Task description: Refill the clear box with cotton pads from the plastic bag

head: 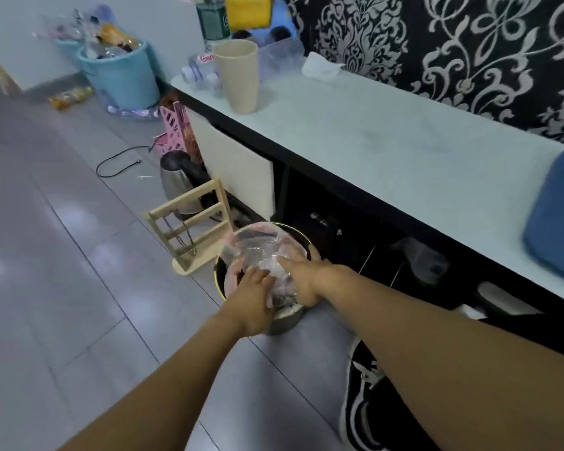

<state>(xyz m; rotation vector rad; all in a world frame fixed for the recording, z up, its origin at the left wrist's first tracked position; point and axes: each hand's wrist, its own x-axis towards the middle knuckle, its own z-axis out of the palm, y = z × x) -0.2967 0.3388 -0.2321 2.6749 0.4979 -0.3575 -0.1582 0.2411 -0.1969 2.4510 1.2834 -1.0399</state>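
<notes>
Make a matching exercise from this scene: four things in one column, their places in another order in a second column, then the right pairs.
Things:
1. beige cup
2. kettle
3. plastic bag
4. blue tub

Places:
A. on the floor by the far wall, filled with clutter
B. over the round bin, under both hands
C. upright on the white countertop
D. on the floor behind the wooden rack

Pairs: 1-C, 2-D, 3-B, 4-A
</notes>
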